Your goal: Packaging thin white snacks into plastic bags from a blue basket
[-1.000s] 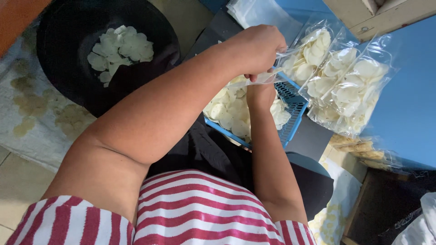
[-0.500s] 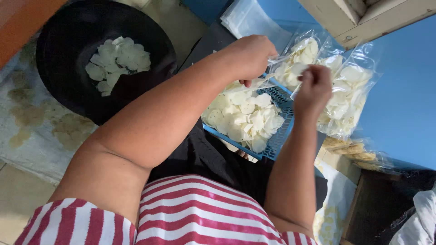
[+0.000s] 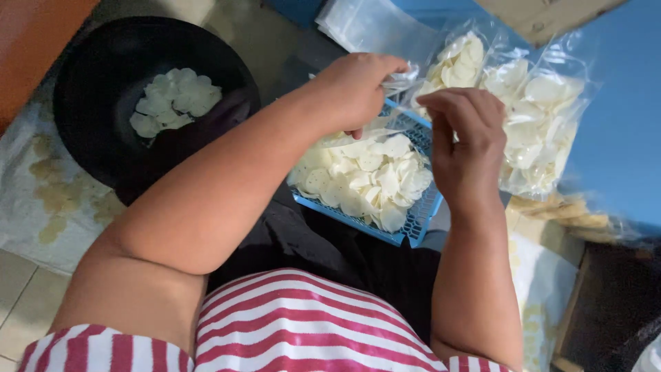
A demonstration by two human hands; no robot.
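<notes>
My left hand point(image 3: 357, 88) pinches the mouth of a clear plastic bag point(image 3: 398, 81) above a blue basket point(image 3: 421, 219) heaped with pale round white chips point(image 3: 368, 176). My right hand point(image 3: 467, 141) hovers beside it over the basket's right side, fingers curled at the bag's edge; whether it grips the bag is unclear. Beyond the hands lie filled clear bags of chips point(image 3: 537, 117).
A black wok point(image 3: 103, 89) with a few white chips point(image 3: 175, 100) sits at the left on stained paper point(image 3: 48, 193). A stack of empty clear bags point(image 3: 372, 24) lies at the top. More chips in plastic point(image 3: 571, 213) lie right, near a dark box point(image 3: 613, 303).
My right hand came out from under the left arm and rose to the bag's mouth. The left hand stayed over the basket, holding the bag.
</notes>
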